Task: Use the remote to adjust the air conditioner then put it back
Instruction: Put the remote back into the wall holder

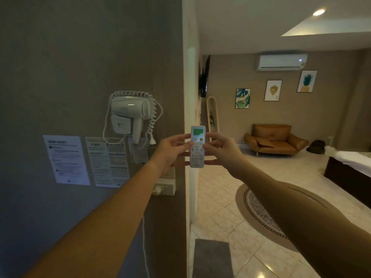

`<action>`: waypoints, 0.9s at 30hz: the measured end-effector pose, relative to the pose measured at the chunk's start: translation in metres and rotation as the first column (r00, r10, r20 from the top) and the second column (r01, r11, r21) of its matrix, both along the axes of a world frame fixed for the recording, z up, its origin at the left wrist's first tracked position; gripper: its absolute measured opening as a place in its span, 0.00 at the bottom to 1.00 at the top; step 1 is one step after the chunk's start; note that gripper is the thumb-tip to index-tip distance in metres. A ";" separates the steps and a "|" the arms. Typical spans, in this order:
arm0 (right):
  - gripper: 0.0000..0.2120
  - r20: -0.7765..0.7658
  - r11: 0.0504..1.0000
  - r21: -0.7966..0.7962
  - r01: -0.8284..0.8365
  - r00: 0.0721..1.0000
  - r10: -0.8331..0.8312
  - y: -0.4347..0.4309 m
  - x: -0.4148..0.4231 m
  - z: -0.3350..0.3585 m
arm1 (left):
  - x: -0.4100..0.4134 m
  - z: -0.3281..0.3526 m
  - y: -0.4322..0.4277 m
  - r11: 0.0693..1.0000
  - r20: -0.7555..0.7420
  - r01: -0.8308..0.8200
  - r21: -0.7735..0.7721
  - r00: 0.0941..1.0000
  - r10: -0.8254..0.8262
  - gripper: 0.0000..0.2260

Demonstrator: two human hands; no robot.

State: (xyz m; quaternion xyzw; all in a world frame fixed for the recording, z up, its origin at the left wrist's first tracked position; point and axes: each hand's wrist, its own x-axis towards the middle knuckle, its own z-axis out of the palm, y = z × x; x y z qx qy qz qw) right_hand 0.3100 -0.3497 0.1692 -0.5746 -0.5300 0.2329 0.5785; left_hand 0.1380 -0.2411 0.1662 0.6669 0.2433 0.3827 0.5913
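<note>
1. Up at the wall corner, the remote (197,146) is upright, lit screen on top
2. left hand (171,150) and right hand (221,150) both grip its sides
3. air conditioner (281,62) sits high on the far wall

White remote (197,147) with a green-lit screen and 1 orange button. White air conditioner (281,62) at 2 o'clock. Tan sofa (275,140) at 3 o'clock. Round beige rug (259,209) with black-and-white speckled centre at 5 o'clock. White hair dryer (128,113) at 10 o'clock.

Two bare forearms, no sleeves, no watch or rings visible — thin dark line marking on right forearm (307,197).
</note>
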 end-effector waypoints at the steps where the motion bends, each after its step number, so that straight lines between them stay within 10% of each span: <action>1: 0.17 -0.002 1.000 0.001 -0.008 1.000 0.008 0.009 -0.008 -0.001 | -0.009 -0.001 0.007 1.000 0.006 -0.004 -0.004 1.000 0.004 0.15; 27: 0.17 0.153 0.997 -0.071 -0.036 0.987 0.047 0.194 -0.123 -0.089 | -0.138 -0.087 0.163 0.984 -0.034 -0.143 -0.110 0.990 0.140 0.14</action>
